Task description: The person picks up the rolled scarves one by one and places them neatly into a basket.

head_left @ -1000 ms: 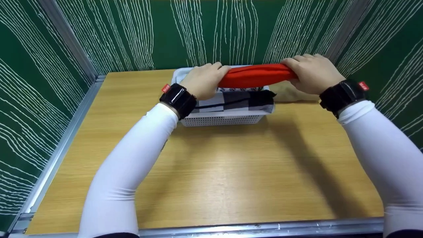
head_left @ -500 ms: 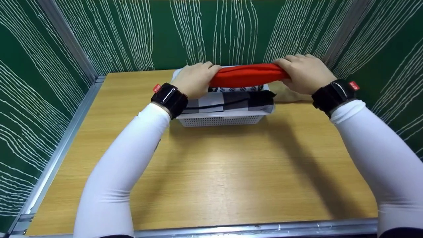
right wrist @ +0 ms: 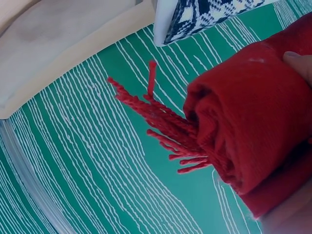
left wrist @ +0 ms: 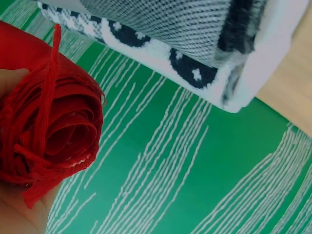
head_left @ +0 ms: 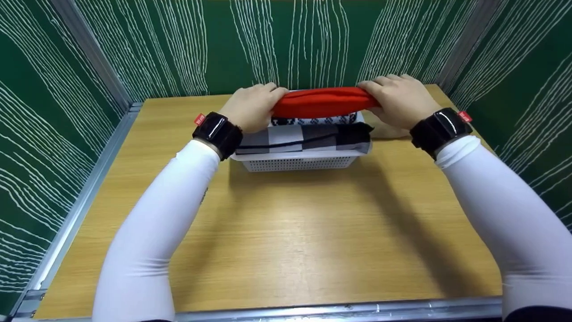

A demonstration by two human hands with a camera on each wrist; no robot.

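A rolled red scarf (head_left: 324,102) with fringed ends is held level above a white perforated basket (head_left: 301,164). My left hand (head_left: 252,107) grips its left end and my right hand (head_left: 400,100) its right end. In the left wrist view the roll's spiral end (left wrist: 68,131) shows, with loose threads. Red tassels (right wrist: 170,126) hang out of the other end in the right wrist view. Inside the basket lie a grey, white and black checked cloth (head_left: 286,138) and a black-and-white patterned cloth (head_left: 313,120). The scarf and hands hide the basket's rear part.
Right of the basket, a beige cloth (head_left: 388,129) lies on the wooden table (head_left: 304,232), partly behind my right hand. Green panels (head_left: 219,44) with white wavy lines stand at the back and sides. A metal rail (head_left: 313,309) runs along the front edge.
Both hands have moved left together with the red scarf, staying above the basket. More of the patterned and checked cloths and of the beige cloth's left side shows.
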